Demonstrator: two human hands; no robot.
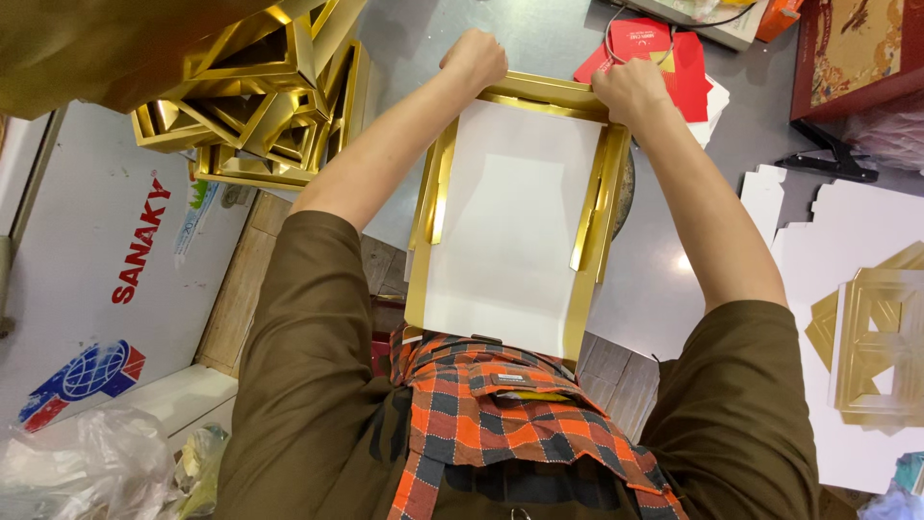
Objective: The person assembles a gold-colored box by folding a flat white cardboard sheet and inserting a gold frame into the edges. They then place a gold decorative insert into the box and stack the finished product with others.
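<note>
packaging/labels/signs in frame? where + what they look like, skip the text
Gold-and-white box blank: centre, flat, far edge gripped by left hand and right hand.
Folded gold boxes: upper left, piled.
Red packets: top, beyond the right hand, flat.
White panel: left, red lettering, red-and-blue globe emblem.
White and gold die-cut sheets: right, stacked flat.
No screens.

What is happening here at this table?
A person is folding a gold and white cardboard box on a grey table. Left hand and right hand both press on its far gold edge. A pile of gold boxes lies on the left, red envelopes behind.
</note>
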